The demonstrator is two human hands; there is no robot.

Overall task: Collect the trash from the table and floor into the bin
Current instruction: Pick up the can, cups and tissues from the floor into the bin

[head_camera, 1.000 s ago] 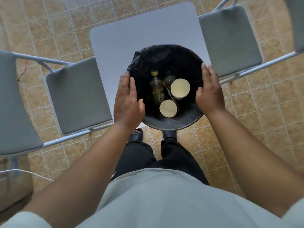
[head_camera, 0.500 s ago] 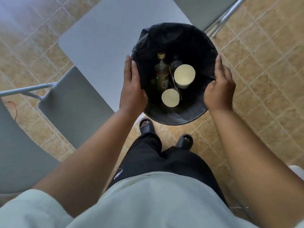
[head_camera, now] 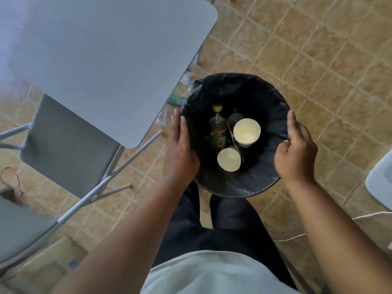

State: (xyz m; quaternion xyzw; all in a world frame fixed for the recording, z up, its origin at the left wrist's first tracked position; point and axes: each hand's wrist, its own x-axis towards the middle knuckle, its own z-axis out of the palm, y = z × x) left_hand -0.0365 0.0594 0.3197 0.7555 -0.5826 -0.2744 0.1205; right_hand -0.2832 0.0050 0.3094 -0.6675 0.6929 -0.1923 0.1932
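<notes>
Upright black-lined bin (head_camera: 233,190) holds cups (head_camera: 247,132), bottle (head_camera: 217,128)

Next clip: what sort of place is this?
Likely a plain indoor eating or meeting room: a grey folding table, a padded folding chair beside it, and a tan tiled floor. A black-lined bin holds paper cups and a bottle.
</notes>
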